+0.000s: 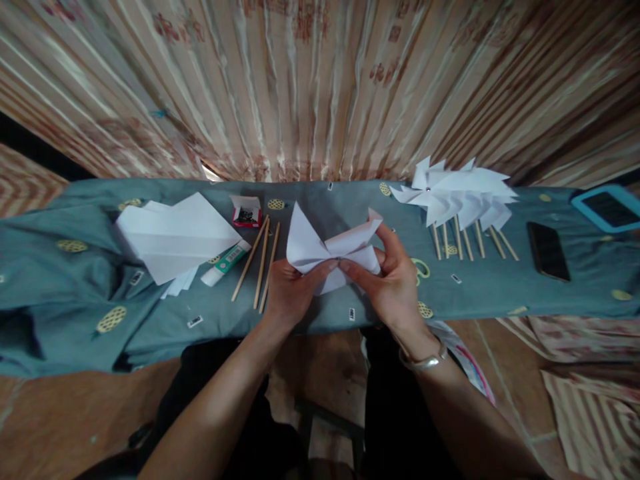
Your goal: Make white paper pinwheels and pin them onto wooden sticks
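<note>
A white paper pinwheel point(307, 243) is between my hands above the middle of the cloth, its blades folded in toward the centre. My left hand point(293, 290) grips its lower left side, thumb pressed near the centre. On the right side my right hand point(390, 280) pinches it, with the thumb at the centre and fingers behind the blades. Both thumbtips nearly meet there; what lies beneath them is hidden. Several wooden sticks point(260, 267) lie just left of my left hand. Beside them are a small red box point(247, 212) with dark bits inside and a green-and-white tube point(226, 264).
White paper sheets point(175, 233) are piled at the left on the green cloth point(150, 333). At the right lie several finished pinwheels point(465, 193) on sticks, a dark phone point(548, 251) and a blue-framed device point(610, 208). Yellow-green scissor handles point(421, 269) show beside my right hand. A curtain point(320, 87) hangs behind.
</note>
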Motion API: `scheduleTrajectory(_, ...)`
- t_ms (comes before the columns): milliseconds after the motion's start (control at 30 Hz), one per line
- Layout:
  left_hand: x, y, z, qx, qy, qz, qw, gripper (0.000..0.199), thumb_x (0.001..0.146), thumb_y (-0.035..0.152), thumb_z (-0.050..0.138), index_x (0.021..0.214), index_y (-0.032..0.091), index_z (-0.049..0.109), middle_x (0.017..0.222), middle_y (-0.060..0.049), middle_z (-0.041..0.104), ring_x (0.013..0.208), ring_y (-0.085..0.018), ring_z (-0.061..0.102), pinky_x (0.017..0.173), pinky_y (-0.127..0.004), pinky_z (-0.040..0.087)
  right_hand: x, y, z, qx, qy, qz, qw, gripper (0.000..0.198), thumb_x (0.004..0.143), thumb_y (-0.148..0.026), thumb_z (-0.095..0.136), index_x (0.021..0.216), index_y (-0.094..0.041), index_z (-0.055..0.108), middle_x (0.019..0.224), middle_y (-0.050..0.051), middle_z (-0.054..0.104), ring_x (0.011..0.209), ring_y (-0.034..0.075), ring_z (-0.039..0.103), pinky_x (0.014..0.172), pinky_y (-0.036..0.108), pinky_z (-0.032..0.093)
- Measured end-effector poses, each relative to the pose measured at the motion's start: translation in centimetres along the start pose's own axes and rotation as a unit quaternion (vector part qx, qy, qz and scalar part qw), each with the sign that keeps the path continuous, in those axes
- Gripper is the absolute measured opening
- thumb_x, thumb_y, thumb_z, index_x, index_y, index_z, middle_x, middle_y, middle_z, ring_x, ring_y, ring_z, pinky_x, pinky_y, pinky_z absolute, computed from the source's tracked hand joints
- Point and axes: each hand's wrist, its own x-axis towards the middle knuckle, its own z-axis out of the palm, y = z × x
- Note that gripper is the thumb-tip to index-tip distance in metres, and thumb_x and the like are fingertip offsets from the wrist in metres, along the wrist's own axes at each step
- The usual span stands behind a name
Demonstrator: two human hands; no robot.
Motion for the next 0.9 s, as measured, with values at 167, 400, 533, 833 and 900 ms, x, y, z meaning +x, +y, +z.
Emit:
scheduleTrajectory(167, 0.2, -0.3, -0.4, 0.038, -0.004, 0.024, 0.999, 0.013, 0.065, 0.027, 0.08, 0.075, 0.019, 0.08, 0.076, -0.003, 0.078, 0.07, -0.021, 0.072, 0.065, -0.031, 0.058, 0.3, 0.4, 0.1, -0.005, 0.002, -0.003, 1.0, 0.08, 0.063, -0.033, 0.087, 0.135, -0.028, 0.051, 0.081, -0.003, 0.077, 0.071, 0.019, 0.071, 0.066, 0.033, 0.06)
scheduleTrajectory(400, 0.8, -0.9, -0.6, 0.082, 0.0, 0.047, 0.996, 0.017, 0.066, 0.031, 0.08, 0.075, 0.017, 0.079, 0.076, -0.004, 0.078, 0.072, -0.022, 0.072, 0.067, -0.032, 0.058, 1.0, 1.2, 0.2, -0.005, 0.004, -0.002, 1.0, 0.077, 0.062, -0.038, 0.087, 0.13, -0.027, 0.053, 0.081, -0.002, 0.075, 0.069, 0.019, 0.07, 0.065, 0.035, 0.06)
scheduleTrajectory(533, 1.1, -1.4, -0.8, 0.092, 0.012, 0.06, 0.994, 0.019, 0.066, 0.032, 0.08, 0.077, 0.017, 0.079, 0.077, -0.003, 0.078, 0.072, -0.021, 0.071, 0.068, -0.031, 0.057, 1.3, 1.4, 0.3, 0.003, -0.007, 0.004, 1.0, 0.077, 0.062, -0.04, 0.087, 0.13, -0.026, 0.053, 0.081, -0.002, 0.075, 0.067, 0.019, 0.069, 0.063, 0.034, 0.059)
scheduleTrajectory(833, 1.1, -0.6, -0.4, 0.112, 0.011, 0.054, 0.992, 0.016, 0.065, 0.029, 0.079, 0.075, 0.017, 0.079, 0.07, -0.002, 0.076, 0.067, -0.021, 0.069, 0.063, -0.029, 0.054, 1.6, 1.8, 0.3, 0.019, 0.01, 0.02, 1.0, 0.075, 0.058, -0.039, 0.089, 0.124, -0.025, 0.057, 0.08, -0.003, 0.076, 0.068, 0.019, 0.07, 0.065, 0.034, 0.06)
scheduleTrajectory(900, 1.2, -0.6, -0.4, 0.12, 0.01, 0.053, 0.991, 0.018, 0.065, 0.031, 0.078, 0.076, 0.017, 0.079, 0.07, -0.002, 0.076, 0.069, -0.022, 0.069, 0.063, -0.029, 0.053, 1.6, 1.9, 0.3, 0.022, 0.013, 0.021, 0.999, 0.074, 0.057, -0.038, 0.089, 0.123, -0.025, 0.057, 0.078, -0.003, 0.075, 0.065, 0.018, 0.069, 0.063, 0.033, 0.059)
